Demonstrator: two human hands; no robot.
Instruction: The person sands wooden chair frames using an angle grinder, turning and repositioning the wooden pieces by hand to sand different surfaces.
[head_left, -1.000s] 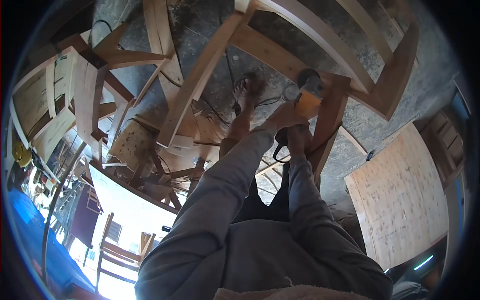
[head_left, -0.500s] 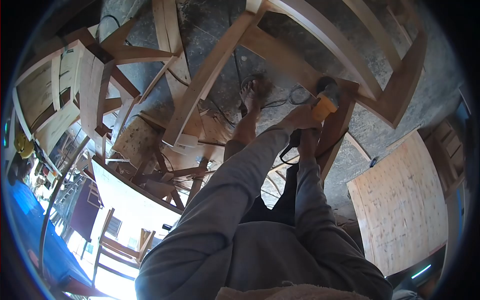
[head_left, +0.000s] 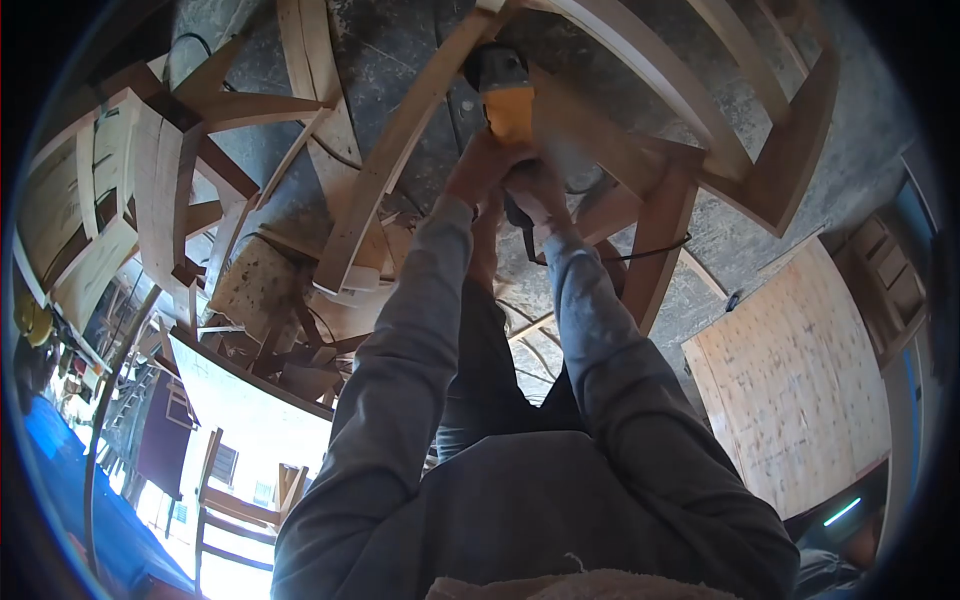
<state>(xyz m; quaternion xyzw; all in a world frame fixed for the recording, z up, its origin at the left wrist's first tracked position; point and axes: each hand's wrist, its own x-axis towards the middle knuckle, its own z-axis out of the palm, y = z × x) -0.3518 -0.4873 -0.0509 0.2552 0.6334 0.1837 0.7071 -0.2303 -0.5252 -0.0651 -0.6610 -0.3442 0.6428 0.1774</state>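
A yellow and black power tool point(head_left: 508, 108) is at the upper middle, its dark head over the left end of a wooden rail point(head_left: 580, 130) of a chair-like frame. My left hand point(head_left: 486, 162) is wrapped round the yellow body. Just behind it, my right hand point(head_left: 538, 190) grips the tool's dark rear part, where a black cord point(head_left: 655, 252) trails to the right. The tool's underside is hidden, and dusty haze blurs the rail.
Wooden frames point(head_left: 165, 190) crowd the left side. A pale plywood panel point(head_left: 795, 385) leans at the right. Curved frame pieces point(head_left: 655, 65) arch over the upper right. A wooden chair point(head_left: 235, 505) stands at the lower left.
Both hands have carried the power tool leftward and up along the rail, from its right corner to its left end. The foot seen earlier is now mostly hidden behind my hands.
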